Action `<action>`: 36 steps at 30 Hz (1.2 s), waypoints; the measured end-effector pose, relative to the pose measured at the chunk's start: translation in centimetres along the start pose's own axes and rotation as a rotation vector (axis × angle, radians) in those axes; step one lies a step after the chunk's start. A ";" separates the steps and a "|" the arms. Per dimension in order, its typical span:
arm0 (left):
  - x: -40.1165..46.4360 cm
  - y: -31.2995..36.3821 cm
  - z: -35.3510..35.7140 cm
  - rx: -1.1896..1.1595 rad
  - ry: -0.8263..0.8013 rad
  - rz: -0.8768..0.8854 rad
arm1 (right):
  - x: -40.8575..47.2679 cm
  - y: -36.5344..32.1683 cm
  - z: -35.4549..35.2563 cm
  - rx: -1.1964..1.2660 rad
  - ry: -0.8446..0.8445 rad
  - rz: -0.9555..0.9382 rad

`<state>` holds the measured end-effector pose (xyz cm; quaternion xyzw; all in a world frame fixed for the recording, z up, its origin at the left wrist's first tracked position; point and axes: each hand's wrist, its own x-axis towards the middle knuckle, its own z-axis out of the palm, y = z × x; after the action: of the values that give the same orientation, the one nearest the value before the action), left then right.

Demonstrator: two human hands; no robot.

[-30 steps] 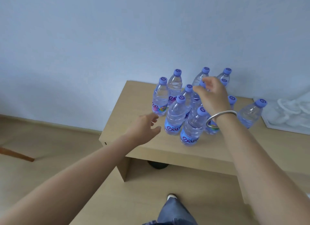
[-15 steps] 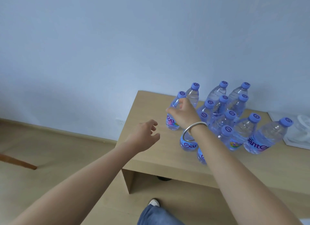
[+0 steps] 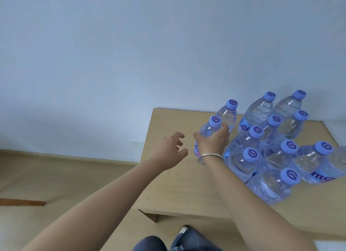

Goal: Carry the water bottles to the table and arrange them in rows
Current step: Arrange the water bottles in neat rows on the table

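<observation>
since earlier: right hand [image 3: 212, 141] now wraps the leftmost clear plastic water bottle with a purple cap [image 3: 208, 131], after only touching its neck half a second ago
left hand [image 3: 169, 150]: fingers loosely spread, holding nothing, just beside that bottle
bottles: a loose cluster of capped bottles [image 3: 269, 151] stands on the light wooden table [image 3: 179, 191]
progress: carrying looks done; neat rows are not yet formed

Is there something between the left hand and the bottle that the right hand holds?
Nothing visible. The left hand is open just left of the bottle gripped by the right hand, with only bare table showing in the gap. The other bottles stand to its right.
</observation>
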<state>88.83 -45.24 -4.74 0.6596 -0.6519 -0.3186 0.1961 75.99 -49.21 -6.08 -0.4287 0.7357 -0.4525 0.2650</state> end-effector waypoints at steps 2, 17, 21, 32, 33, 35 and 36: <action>0.6 -0.6 0.4 -0.001 -0.025 0.006 | 0.2 0.5 0.3 0.011 0.037 -0.069; 4.5 -4.3 -5.4 -0.162 -0.094 0.032 | 1.7 -5.3 1.6 0.144 -0.038 -0.253; 5.4 -3.1 -7.9 -0.324 -0.066 0.112 | 1.9 -10.6 0.0 0.245 -0.215 -0.350; 1.7 1.5 -13.5 -0.805 -0.333 0.402 | 1.1 -22.0 -4.0 0.506 -0.859 -0.522; 1.4 1.8 -13.5 -0.823 -0.311 0.414 | 0.9 -22.3 -3.8 0.493 -0.851 -0.515; 1.1 2.3 -13.4 -0.840 -0.247 0.425 | 0.6 -22.7 -3.6 0.476 -0.814 -0.514; 1.1 2.4 -13.2 -0.844 -0.207 0.420 | 0.5 -22.8 -3.4 0.468 -0.783 -0.525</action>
<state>95.93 -48.57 6.24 0.3411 -0.6010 -0.5729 0.4408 82.00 -53.20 15.82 -0.6649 0.3287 -0.4616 0.4866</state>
